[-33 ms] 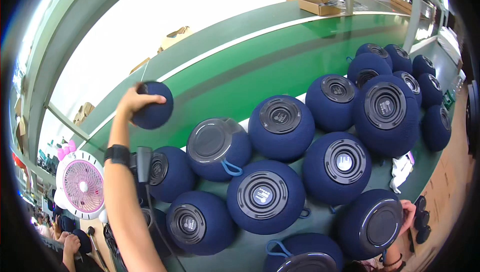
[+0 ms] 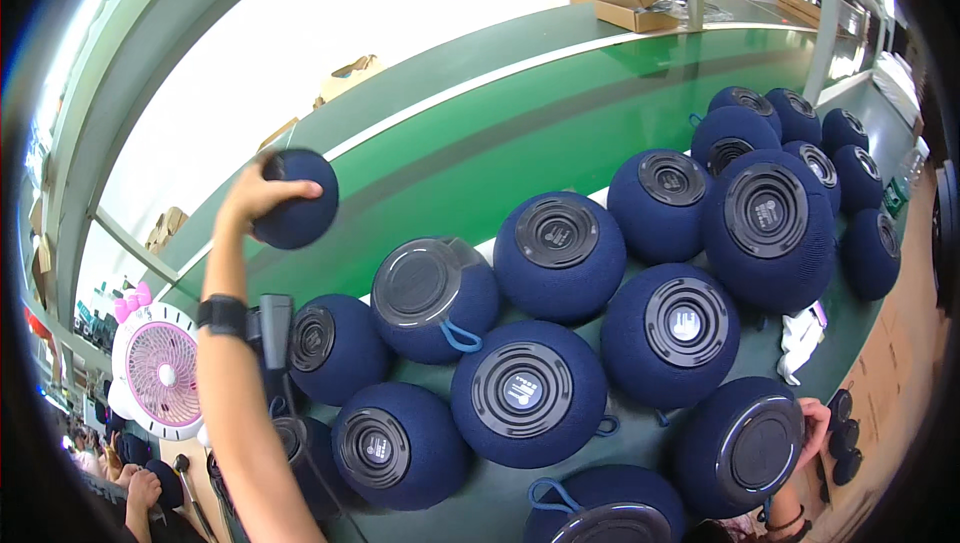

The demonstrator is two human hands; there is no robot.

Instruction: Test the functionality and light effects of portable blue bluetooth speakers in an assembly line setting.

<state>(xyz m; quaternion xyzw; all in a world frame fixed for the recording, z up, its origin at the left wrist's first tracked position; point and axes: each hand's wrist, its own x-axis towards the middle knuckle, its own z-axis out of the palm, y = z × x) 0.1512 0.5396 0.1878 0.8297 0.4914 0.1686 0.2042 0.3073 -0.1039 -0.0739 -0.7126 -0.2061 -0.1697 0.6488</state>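
Over the left end of the green belt, my left hand (image 2: 266,193) grips a round dark-blue fabric speaker (image 2: 308,205) from its left side, thumb across it. A black band circles that wrist. My right hand (image 2: 815,430) is at the lower right, its fingers against the far side of another blue speaker (image 2: 715,428) with a shiny black base turned outward; part of the hand is hidden behind it. Between the hands stand several similar speakers, such as one (image 2: 525,393) with ringed black base up and another (image 2: 430,298) with a blue strap loop.
A pink and white fan (image 2: 160,368) stands at the left, beside a grey upright device (image 2: 276,328). Cardboard boxes (image 2: 632,1) lie beyond the belt (image 2: 480,143). White crumpled material (image 2: 798,343) sits at the right edge. Another person's hand (image 2: 143,488) shows at lower left.
My left hand has shifted slightly left and up with the speaker in its grip. My right hand stays by its speaker.
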